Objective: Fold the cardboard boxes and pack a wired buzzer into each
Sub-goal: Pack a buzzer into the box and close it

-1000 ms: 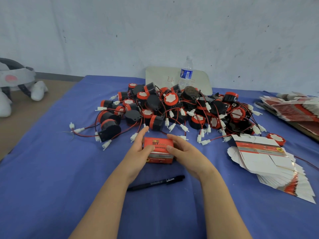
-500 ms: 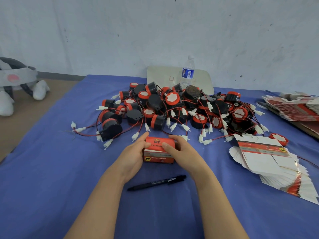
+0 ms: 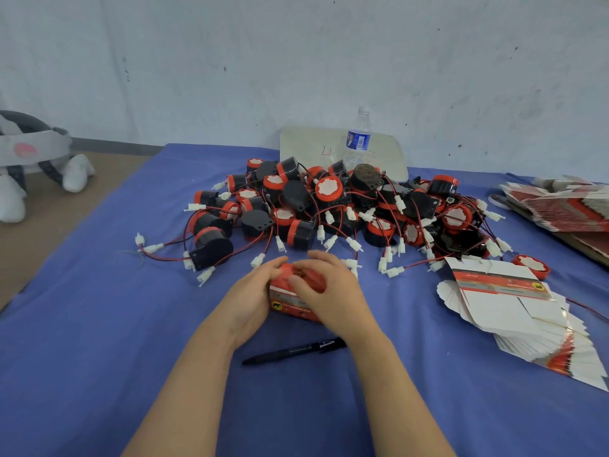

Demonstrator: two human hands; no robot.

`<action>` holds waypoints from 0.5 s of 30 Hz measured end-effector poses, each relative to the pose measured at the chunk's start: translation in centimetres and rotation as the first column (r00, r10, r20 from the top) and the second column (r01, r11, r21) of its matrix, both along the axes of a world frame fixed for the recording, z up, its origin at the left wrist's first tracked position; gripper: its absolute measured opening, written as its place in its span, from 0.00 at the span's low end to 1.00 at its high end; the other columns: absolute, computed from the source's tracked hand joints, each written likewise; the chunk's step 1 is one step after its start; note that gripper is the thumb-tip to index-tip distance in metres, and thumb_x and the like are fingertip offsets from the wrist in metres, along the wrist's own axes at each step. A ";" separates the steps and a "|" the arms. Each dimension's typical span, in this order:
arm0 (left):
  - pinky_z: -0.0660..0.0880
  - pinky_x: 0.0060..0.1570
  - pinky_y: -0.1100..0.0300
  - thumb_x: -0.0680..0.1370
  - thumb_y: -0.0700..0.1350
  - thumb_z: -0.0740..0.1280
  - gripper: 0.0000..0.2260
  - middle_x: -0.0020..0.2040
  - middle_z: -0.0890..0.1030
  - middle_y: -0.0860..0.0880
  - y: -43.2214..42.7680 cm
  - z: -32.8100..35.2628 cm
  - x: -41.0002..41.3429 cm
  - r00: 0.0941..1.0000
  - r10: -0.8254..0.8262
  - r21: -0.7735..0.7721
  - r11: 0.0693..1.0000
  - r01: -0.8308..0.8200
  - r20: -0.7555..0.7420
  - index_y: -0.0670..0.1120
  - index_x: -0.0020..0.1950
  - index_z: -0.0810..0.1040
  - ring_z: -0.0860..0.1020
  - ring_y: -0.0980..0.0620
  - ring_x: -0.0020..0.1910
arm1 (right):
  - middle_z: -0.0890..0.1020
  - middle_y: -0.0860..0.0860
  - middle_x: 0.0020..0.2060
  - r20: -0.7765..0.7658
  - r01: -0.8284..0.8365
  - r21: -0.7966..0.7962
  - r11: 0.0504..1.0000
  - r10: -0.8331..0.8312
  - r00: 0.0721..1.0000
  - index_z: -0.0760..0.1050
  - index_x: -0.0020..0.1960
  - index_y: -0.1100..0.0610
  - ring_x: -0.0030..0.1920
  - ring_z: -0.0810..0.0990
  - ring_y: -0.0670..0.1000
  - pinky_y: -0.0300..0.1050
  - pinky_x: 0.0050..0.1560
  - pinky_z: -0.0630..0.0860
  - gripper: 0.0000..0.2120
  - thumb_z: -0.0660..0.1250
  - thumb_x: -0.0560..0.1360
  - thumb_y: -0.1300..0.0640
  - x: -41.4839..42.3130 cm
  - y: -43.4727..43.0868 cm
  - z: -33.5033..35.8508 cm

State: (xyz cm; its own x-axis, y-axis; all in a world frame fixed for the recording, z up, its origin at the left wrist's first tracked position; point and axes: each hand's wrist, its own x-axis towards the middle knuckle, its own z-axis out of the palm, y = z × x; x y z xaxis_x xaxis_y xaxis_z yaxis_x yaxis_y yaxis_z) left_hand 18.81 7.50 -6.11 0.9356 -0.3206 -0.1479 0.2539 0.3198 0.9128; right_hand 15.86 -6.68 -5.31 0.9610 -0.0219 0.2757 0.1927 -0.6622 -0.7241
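A small red and white cardboard box (image 3: 290, 305) stands on the blue cloth just in front of me. My left hand (image 3: 250, 298) grips its left side, thumb on its top edge. My right hand (image 3: 326, 291) lies curled over its top and right side, hiding most of the lid. Behind the box spreads a heap of black and red wired buzzers (image 3: 329, 206) with red wires and white plugs. A fanned stack of flat unfolded boxes (image 3: 514, 308) lies to the right.
A black pen (image 3: 293, 351) lies just under my wrists. A water bottle (image 3: 357, 140) and a white board (image 3: 329, 146) stand behind the heap. More flat boxes (image 3: 560, 206) are piled at the far right. A loose red cap (image 3: 532, 265) sits near the stack.
Both hands have closed in over the box top; the right hand moved from the box's right side onto the lid, and the box tipped slightly away from me.
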 end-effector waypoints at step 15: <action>0.75 0.48 0.61 0.83 0.55 0.48 0.23 0.59 0.79 0.42 -0.5 0.1 -0.3 0.999 -0.040 0.043 0.998 0.039 0.020 0.41 0.67 0.72 0.79 0.50 0.56 | 0.80 0.43 0.51 0.140 0.063 -0.203 0.977 -0.035 0.990 0.77 0.59 0.46 0.57 0.75 0.47 0.53 0.64 0.68 0.17 0.68 0.72 0.42 -0.4 1.6 -0.3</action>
State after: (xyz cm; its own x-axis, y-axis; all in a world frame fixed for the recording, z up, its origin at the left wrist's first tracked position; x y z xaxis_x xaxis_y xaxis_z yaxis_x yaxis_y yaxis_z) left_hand 18.52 6.99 -6.06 0.9255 -0.3509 -0.1429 0.2463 0.2707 0.9306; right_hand 15.50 -5.08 -5.63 0.9137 0.0030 0.4064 0.2429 -0.8058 -0.5402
